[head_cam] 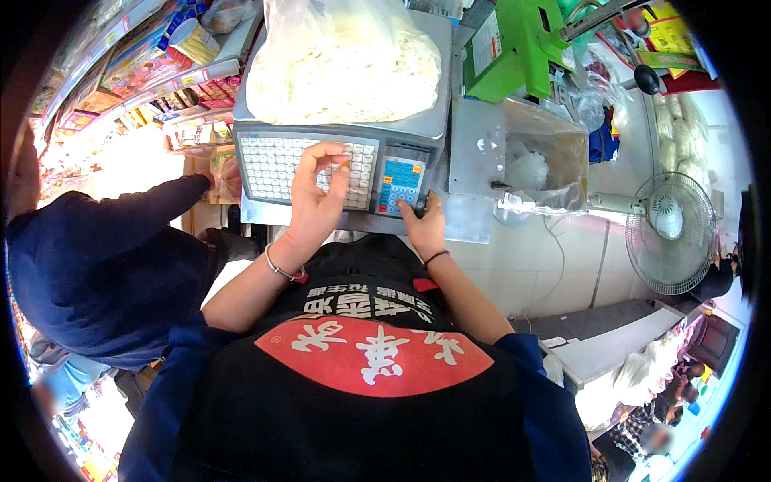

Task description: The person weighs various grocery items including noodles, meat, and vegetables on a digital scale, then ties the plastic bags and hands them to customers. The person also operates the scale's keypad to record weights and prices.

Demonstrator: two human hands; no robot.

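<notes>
A price-computing scale [256,208] stands before me. On its metal pan [447,78] rests a large clear plastic bag [343,72] of pale, noodle-like strands. My left hand [316,208] hovers over the white key panel [265,169], its fingers curled and the thumb raised beside them; a small orange-brown spot shows at the thumb tip, too small to identify. At the scale's lower right corner, my right hand [426,229] has its thumb on the blue numeric keypad [400,187]. The fingers of that hand lie along the scale's edge.
Right of the scale are a green bag-sealing device [512,54], a clear-walled bin [545,172] containing plastic bags, and an electric fan [668,223]. A person in dark clothing [114,271] stands close at left, near stocked shelves [150,84]. A white counter [620,346] lies at lower right.
</notes>
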